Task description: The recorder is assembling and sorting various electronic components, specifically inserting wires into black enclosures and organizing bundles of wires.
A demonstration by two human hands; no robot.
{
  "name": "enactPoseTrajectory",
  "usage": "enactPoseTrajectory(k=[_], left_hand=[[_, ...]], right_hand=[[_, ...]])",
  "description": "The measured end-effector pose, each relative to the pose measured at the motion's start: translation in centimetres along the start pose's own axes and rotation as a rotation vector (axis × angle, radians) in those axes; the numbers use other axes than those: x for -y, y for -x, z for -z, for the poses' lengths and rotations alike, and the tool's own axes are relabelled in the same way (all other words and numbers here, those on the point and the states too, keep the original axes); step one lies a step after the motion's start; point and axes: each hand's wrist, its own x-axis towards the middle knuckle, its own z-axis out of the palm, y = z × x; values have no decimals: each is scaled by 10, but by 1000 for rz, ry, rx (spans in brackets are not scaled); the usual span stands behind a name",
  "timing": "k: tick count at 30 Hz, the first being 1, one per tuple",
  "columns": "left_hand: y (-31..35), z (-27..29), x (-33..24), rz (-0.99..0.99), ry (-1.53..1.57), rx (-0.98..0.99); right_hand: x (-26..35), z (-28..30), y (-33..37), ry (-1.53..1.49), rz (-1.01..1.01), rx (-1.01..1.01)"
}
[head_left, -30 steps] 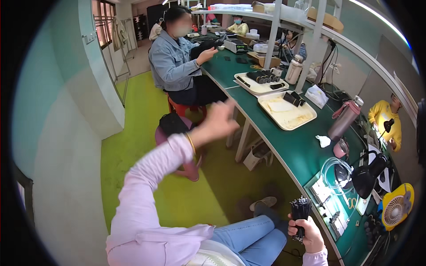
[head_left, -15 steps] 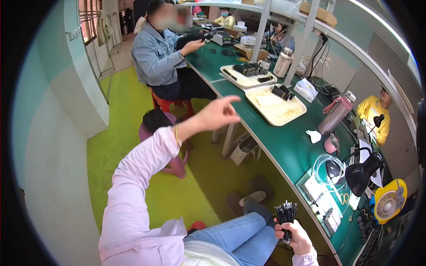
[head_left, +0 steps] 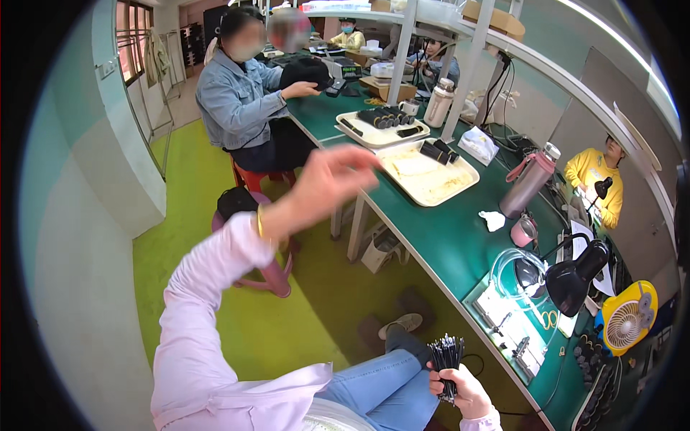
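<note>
Raised over the floor beside the bench, my left hand [head_left: 316, 188] is slightly blurred, its fingers loosely bent and apart with nothing visible in them. Its fingertips are nearest a cream tray [head_left: 449, 192] that holds a few black pieces [head_left: 438, 151]. Low in front of me, my right hand [head_left: 461, 391] is closed around an upright bundle of short black wires [head_left: 447, 353] with pale tips, beside my knee and the bench edge.
The green bench [head_left: 449, 237] runs diagonally. It bears another tray [head_left: 381, 136] of black parts, bottles [head_left: 530, 181], a lit fixture plate [head_left: 503, 323], a black lamp [head_left: 575, 280] and a yellow fan [head_left: 627, 320]. Beyond a stool [head_left: 272, 276], a co-worker [head_left: 241, 100] holds something black.
My left hand has shifted left in the picture and its fingers have curled more. The right hand still grips the wires. The seated co-worker's black item has been raised.
</note>
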Motion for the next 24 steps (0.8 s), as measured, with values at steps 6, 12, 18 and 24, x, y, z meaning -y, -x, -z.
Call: enactPoseTrajectory(k=[6, 12, 18, 24], left_hand=[[81, -73, -135, -555, 885, 249], [88, -68, -125, -1152, 954, 577], [116, -99, -32, -1258, 204, 615], [93, -155, 9, -894, -389, 674]], right_hand=[[2, -10, 8, 114, 44, -73], [-1, 6, -3, 51, 11, 22], [-4, 0, 1, 85, 54, 7], [18, -27, -12, 216, 21, 151]])
